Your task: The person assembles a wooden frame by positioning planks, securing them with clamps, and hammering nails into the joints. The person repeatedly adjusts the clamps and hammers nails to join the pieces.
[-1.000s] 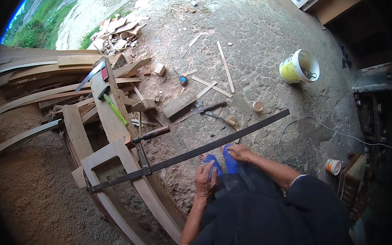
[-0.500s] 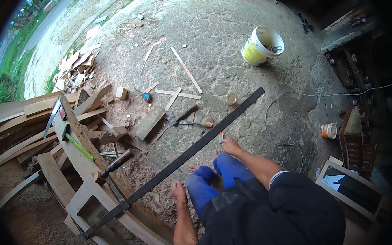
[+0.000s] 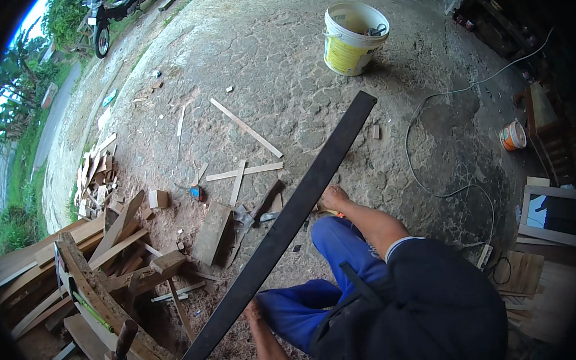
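Observation:
The long dark bar of a bar clamp (image 3: 284, 230) slants across the view, passing over both hands. My right hand (image 3: 332, 197) reaches down beside it, near the ground, with its fingers mostly hidden behind the bar. Close below that wrist shows a small orange-red piece (image 3: 335, 213); whether I hold it cannot be made out. My left hand (image 3: 251, 310) is low by my left knee, largely covered by the bar. The clamp's wooden handle (image 3: 125, 338) stands at the lower left by a curved timber (image 3: 86, 281). A hammer (image 3: 243, 216) lies beyond the bar, near a wooden block (image 3: 213, 234).
Stacked boards (image 3: 55, 257) and a scrap pile (image 3: 95, 175) lie at left. Thin wood strips (image 3: 245, 126) and a blue tape measure (image 3: 197, 193) are on the rough ground. A yellow-white bucket (image 3: 352, 44) stands ahead; a grey cable (image 3: 413, 152) loops at right near a small tub (image 3: 513, 136).
The view has shifted, and the clamp bar looks larger and steeper. My right hand has moved forward to the bar. A small round jar seen earlier beyond the bar no longer shows.

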Demonstrator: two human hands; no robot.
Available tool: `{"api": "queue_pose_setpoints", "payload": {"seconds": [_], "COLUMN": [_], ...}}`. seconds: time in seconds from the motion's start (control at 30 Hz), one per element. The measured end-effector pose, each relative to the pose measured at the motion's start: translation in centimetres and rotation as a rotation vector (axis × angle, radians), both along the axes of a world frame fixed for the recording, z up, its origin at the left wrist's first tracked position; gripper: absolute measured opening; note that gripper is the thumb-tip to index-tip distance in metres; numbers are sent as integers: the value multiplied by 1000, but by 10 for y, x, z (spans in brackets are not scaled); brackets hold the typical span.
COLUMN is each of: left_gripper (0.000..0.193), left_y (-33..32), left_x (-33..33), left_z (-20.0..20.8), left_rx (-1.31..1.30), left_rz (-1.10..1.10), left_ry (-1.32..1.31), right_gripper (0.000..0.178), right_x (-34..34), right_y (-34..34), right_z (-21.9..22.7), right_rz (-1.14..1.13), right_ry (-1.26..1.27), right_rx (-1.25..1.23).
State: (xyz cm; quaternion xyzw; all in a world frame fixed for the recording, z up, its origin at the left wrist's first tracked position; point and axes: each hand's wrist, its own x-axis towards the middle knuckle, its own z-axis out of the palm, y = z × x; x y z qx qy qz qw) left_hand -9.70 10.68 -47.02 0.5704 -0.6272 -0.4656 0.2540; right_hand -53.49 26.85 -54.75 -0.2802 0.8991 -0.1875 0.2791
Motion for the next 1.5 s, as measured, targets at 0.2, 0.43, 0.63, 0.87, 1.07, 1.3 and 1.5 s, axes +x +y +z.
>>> {"api": "queue_pose_setpoints", "payload": {"seconds": [0.2,0.43,0.63,0.87,1.07,1.3,1.5], "left_gripper": [28,27,25,25,24,25,26], "left_y": [-60,-53,-27,-3,1,-2,-4], "left_x": [-2,3,9,7,1,-10,-11], "left_z": [-26,-31,-23,-6,2,1,-7], "left_rx": [16,-143,-201,-255,-227,-283,-383], "left_rz": [-113,-14,40,60,105,56,4], "left_ry": [-123,-108,-113,-260,-347,-390,-493], "right_gripper": [39,55,69,63,51,49,46], "right_x": [-62,-79,-71,-70,-71,-64,-65], "right_y": [22,25,-2,8,16,13,8], "right_z": [-98,-159,-179,-207,-209,-196,-198], "right_rz": [35,321,352,419,316,387,172], "right_ry": [33,91,61,194,134,119,57], "right_rx": [39,104,141,32,-113,-22,-90]}}
